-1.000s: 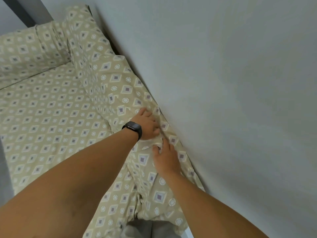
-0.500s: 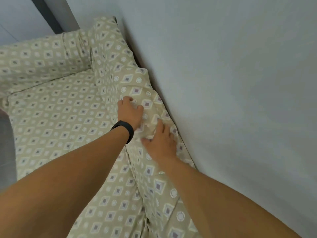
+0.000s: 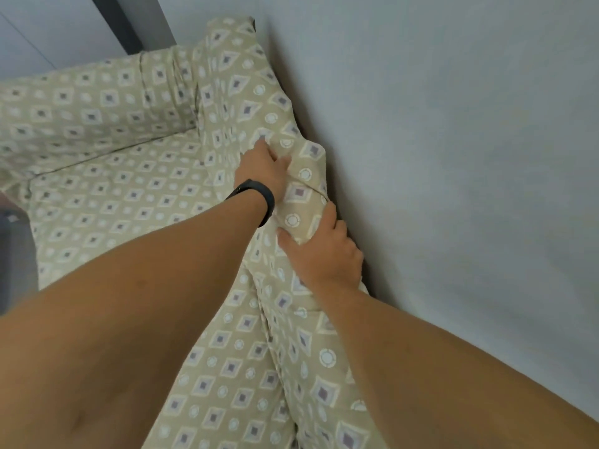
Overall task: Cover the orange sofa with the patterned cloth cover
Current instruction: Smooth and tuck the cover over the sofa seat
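The patterned cloth cover [image 3: 113, 202], beige with rows of small diamonds and circles, lies over the whole sofa [image 3: 97, 102]: the seat, the arm at the far end and the backrest that runs along the wall [image 3: 453, 157]. None of the sofa's own fabric shows from this angle. The cover sits flat on the seat and is bunched into a raised fold on top of the backrest, right beside the wall.

Both of the person's bare arms reach forward from the bottom of the view to that fold. The left hand [image 3: 264, 166] is the farther one. Its fingers curl down into the bunched cloth and grip it on the top of the backrest, with the thumb lying along the fold. A black band [image 3: 259, 197] is worn on the left wrist.

The right hand [image 3: 324, 251] is nearer and just beside the wall. Its thumb presses on the seat side of the fold while its fingers wrap over the top edge toward the wall, so it holds the cloth between thumb and fingers. The fingertips are hidden behind the fold.

A dark vertical strip [image 3: 116, 24] stands against the far wall beyond the sofa's arm.
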Motion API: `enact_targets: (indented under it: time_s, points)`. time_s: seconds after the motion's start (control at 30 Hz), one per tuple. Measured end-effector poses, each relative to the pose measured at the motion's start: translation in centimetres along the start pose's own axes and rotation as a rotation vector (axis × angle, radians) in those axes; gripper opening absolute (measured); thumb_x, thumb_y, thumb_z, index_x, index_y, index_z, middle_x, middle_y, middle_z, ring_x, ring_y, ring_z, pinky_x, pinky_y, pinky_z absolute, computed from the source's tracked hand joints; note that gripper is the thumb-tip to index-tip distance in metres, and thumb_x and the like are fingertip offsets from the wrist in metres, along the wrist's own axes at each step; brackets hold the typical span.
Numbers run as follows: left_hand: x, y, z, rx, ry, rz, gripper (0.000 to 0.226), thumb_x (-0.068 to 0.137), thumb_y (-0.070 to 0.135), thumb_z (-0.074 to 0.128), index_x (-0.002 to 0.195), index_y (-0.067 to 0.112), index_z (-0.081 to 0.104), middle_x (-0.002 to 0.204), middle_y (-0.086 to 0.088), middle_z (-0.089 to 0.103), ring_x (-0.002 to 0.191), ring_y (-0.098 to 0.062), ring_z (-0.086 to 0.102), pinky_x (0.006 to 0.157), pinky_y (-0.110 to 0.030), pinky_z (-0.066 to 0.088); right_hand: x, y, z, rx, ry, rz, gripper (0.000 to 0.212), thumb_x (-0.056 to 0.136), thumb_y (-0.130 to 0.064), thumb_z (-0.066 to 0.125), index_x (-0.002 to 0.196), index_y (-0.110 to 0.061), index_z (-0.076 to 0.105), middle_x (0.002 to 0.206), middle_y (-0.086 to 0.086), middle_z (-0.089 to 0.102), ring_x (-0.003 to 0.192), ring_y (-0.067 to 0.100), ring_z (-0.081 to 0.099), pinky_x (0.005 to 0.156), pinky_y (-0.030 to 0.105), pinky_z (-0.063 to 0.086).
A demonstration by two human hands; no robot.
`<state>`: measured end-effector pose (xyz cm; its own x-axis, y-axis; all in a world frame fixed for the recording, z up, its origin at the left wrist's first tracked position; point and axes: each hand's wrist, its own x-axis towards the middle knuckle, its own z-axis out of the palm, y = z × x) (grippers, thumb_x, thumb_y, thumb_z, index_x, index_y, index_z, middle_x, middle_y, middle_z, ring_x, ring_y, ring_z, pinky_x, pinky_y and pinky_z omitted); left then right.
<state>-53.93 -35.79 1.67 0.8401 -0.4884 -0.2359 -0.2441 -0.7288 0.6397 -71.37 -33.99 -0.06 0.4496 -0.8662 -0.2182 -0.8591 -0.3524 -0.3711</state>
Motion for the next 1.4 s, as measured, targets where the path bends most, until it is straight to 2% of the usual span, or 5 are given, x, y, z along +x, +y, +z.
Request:
enact_targets:
  time_s: [0.47,0.77,1.0,1.13,1.4]
  points:
    - [2.3,3.4,2.1,0.604,-0.125,0.633,0.022,0.102,0.034,0.043,0.104,0.017,0.055,0.111,-0.006,0.059,0.099,-0.028,0.053,0.082,-0.040,0.043,1.5,-0.6,-0.3,0.046,0.111,0.149,0.050,0.102,-0.055,0.021,0.111,-0.022,0.057,0.099,0.000,0.068,0.087,0.031,0.067,0.068,0.037,0.042]
    - [5.2,3.8,0.7,0.526,-0.009,0.174,0.034,0.103,0.029,0.046,0.131,0.010,0.046,0.130,-0.014,0.053,0.112,-0.035,0.054,0.081,-0.044,0.043,2.5,-0.5,-1.1,0.145,-0.008,0.392,0.059,0.107,-0.045,0.016,0.111,-0.017,0.068,0.112,0.008,0.069,0.106,0.034,0.063,0.085,0.042,0.043]
    - [6.5,6.3,0.9,0.243,-0.069,0.257,0.009,0.104,0.020,0.047,0.104,0.012,0.052,0.103,-0.008,0.062,0.092,-0.029,0.061,0.074,-0.037,0.047,2.2,-0.6,-0.2,0.258,0.277,0.369,0.045,0.105,-0.044,0.026,0.105,-0.016,0.061,0.104,0.002,0.061,0.081,0.020,0.050,0.065,0.032,0.032]
    - [5.5,4.8,2.1,0.656,-0.151,0.546,0.025,0.099,0.027,0.046,0.118,0.015,0.055,0.124,-0.008,0.059,0.116,-0.032,0.049,0.096,-0.044,0.039,1.9,-0.8,0.6,0.199,0.417,0.160,0.041,0.099,-0.046,0.045,0.123,-0.016,0.058,0.115,0.006,0.056,0.102,0.026,0.055,0.065,0.033,0.047]
    - [5.7,3.7,2.6,1.018,-0.354,0.608,0.056,0.095,0.056,0.027,0.125,0.030,0.067,0.145,0.003,0.053,0.151,-0.027,0.019,0.118,-0.058,0.005,2.3,-0.9,-1.2,0.105,0.007,0.264,0.055,0.105,-0.052,0.019,0.109,-0.024,0.066,0.101,0.005,0.071,0.096,0.033,0.064,0.072,0.036,0.036]
